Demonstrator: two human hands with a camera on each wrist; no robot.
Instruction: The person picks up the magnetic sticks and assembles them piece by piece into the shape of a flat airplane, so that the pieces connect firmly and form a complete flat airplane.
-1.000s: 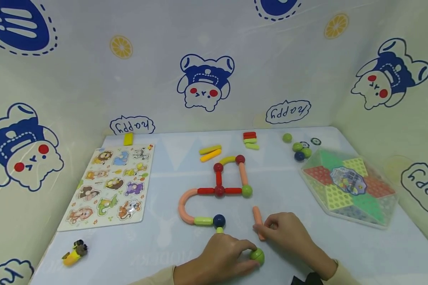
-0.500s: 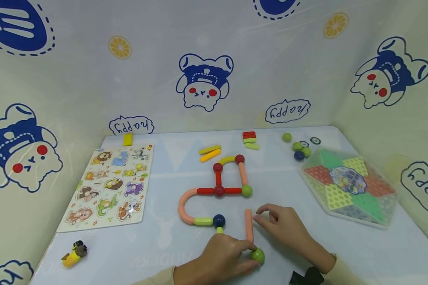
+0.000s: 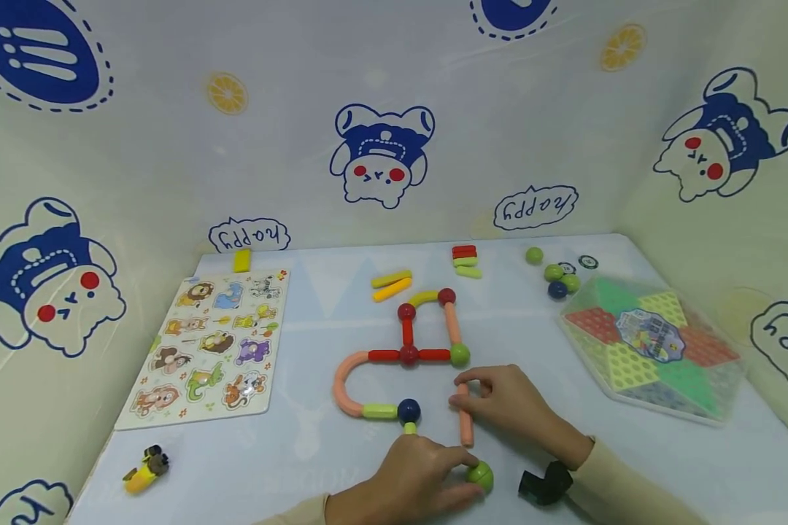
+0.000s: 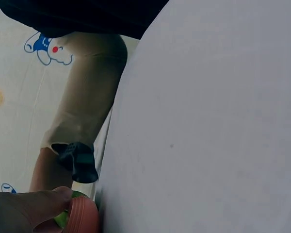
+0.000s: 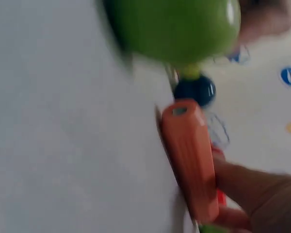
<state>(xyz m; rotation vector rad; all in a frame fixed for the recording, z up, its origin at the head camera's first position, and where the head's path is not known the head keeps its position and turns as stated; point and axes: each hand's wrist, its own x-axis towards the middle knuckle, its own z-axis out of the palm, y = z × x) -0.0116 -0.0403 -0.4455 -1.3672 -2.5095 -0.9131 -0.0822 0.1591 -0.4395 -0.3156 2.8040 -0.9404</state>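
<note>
In the head view my left hand (image 3: pixel 410 475) pinches a green ball (image 3: pixel 481 477) between thumb and forefinger on the table. My right hand (image 3: pixel 515 405) pinches the far end of a straight salmon stick (image 3: pixel 466 426). Its near end points at the green ball, a small gap between them. A grey spot shows on the stick's end face (image 5: pixel 179 111) in the right wrist view. Left of the stick lies a joined figure of balls and sticks, with a dark blue ball (image 3: pixel 408 411), a curved salmon piece (image 3: pixel 343 386) and red sticks (image 3: pixel 407 333). My left hand covers part of a light green stick (image 3: pixel 410 429).
Loose yellow sticks (image 3: pixel 392 289) and short red and green sticks (image 3: pixel 465 252) lie at the back. Several loose balls (image 3: pixel 554 273) sit near a clear-sided box (image 3: pixel 650 350) at right. An animal puzzle board (image 3: pixel 203 350) and a small yellow toy (image 3: pixel 146 470) are at left.
The salmon stick has gone from slanted to nearly straight in line with the green ball. My right hand has shifted from its near end to its far end. My left hand stays on the ball.
</note>
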